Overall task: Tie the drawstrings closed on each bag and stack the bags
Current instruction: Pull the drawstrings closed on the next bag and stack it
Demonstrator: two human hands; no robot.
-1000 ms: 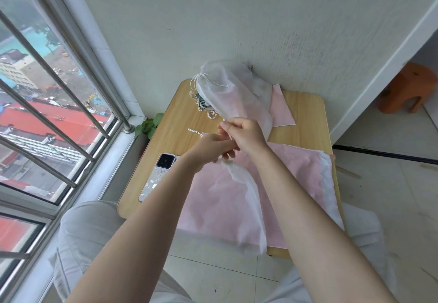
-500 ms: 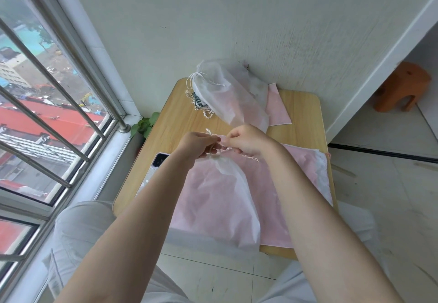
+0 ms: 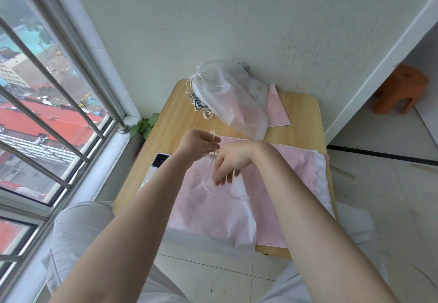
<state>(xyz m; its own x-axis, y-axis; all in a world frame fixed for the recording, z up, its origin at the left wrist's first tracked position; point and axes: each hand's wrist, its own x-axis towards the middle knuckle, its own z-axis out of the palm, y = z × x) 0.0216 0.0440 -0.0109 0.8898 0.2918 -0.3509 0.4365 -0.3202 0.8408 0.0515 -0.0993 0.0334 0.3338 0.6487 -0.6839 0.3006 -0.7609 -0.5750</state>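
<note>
Window bars (image 3: 35, 113) of grey metal fill the nine o'clock side of the view, with red roofs beyond them. A small green plant (image 3: 143, 127) sits below the sill, just beside the left edge of the light wooden table (image 3: 301, 118). A white phone (image 3: 157, 163) lies on the table near that edge, partly hidden under the left forearm.

The left hand (image 3: 198, 145) is raised over the table's middle, its fingers curled and pinching the thin white drawstring (image 3: 213, 137), whose looped end sticks up at twelve o'clock above the fingertips. From there the cord runs down toward six o'clock into the right hand (image 3: 231, 161), which hangs fingers-down and grips the gathered mouth of the sheer white mesh drawstring bag (image 3: 227, 217). That bag's long axis runs from its mouth near the hands toward five o'clock, its closed bottom hanging past the near table edge. It is thin and see-through, so the pale pink sheet (image 3: 294, 184) under it shows as a rosy tint; the fabric is creased near the neck.

At twelve o'clock from the hands, against the pale wall (image 3: 237, 18), rests a pile of similar translucent white bags (image 3: 227, 99), cords bunched at its left end, its length slanting from eleven to five o'clock. At two o'clock, on the tiled floor (image 3: 391, 196), stands a small orange stool (image 3: 400, 89).
</note>
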